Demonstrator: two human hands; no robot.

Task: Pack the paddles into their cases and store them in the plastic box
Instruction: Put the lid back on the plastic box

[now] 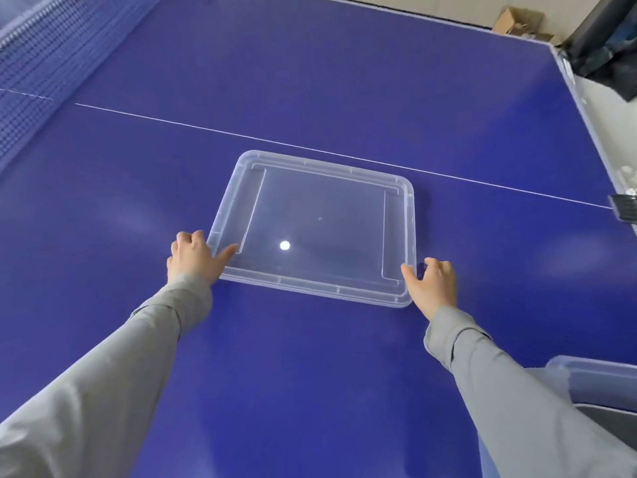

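On the blue counter (310,357) a clear plastic lid (317,229) lies flat between the two hands, just short of the white centre line, its long axis running left to right. The left hand (194,257) grips its near-left corner, thumb laid over the rim; the right hand (432,282) holds the near-right corner, fingers curled beside the edge, and a clear plastic box (599,381) shows partly at lower right

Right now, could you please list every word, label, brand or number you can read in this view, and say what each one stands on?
None can be read.
Lid: clear plastic, no print visible; the white spot is a light reflection.
Table: only a white line, no text.
Cardboard boxes: too small and blurred to show any print.
Box: no label in view.
Left hand and right hand are at the lid's near corners.
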